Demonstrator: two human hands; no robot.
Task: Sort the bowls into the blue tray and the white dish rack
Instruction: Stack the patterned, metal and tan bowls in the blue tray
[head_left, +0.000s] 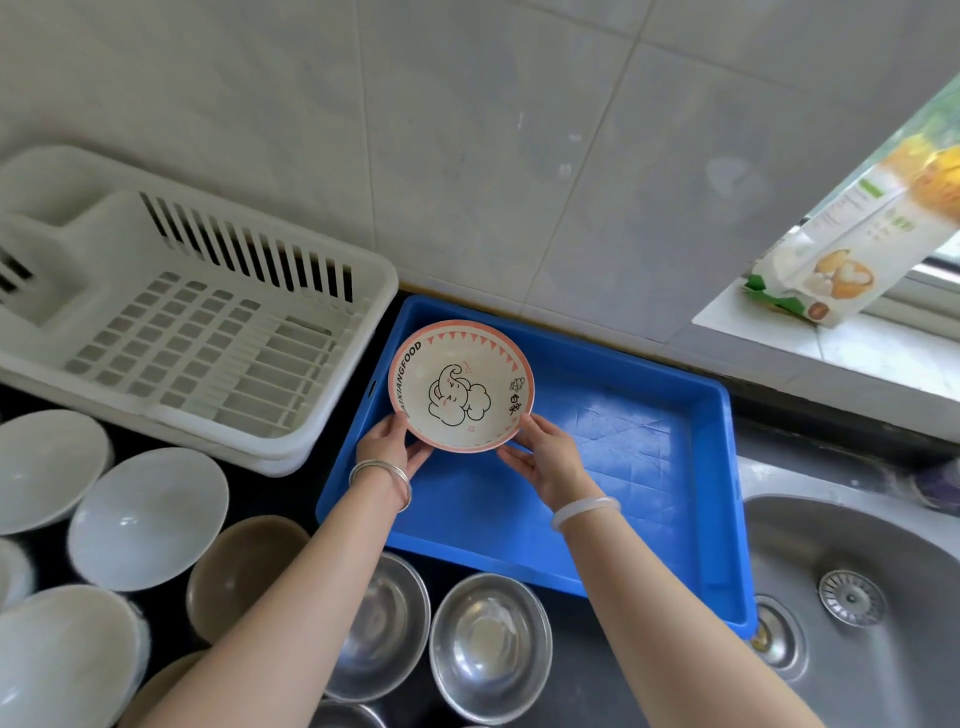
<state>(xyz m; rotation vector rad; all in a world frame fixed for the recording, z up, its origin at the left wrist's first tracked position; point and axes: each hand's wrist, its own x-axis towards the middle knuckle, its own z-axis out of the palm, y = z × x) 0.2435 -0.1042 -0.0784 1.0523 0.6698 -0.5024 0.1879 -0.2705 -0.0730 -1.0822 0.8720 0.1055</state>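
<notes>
Both my hands hold one patterned bowl (461, 385), pink-rimmed, with an elephant drawing and lettering inside. It sits over the far left corner of the blue tray (649, 441). I cannot tell whether its base touches the tray floor or hangs just above it.

My left hand (388, 446) has its grip closed on the bowl's near left rim; thumb on top, the other fingers hidden beneath the bowl. My right hand (545, 457) has its grip closed on the near right rim; its fingertips are also lost under the edge. Two metal bangles (382, 475) on the left wrist, a pale bangle (586, 510) on the right.

The tray holds nothing but this bowl. Its near edge is partly covered by my forearms.

White dish rack (197, 332) lies on the dark table just left of the tray, against the wall; its left end is blurred and cut by the frame edge.

At the near left of the table: white bowls (148, 517), several cropped by the frame; a brown bowl (244, 571) partly behind my left arm; steel bowls (491, 639) near the front edge, one mostly hidden under that arm.

Sink (857, 597) to the right of the tray, cropped. Printed carton (852, 249) on the window sill at the far right, blurred, text unreadable.
</notes>
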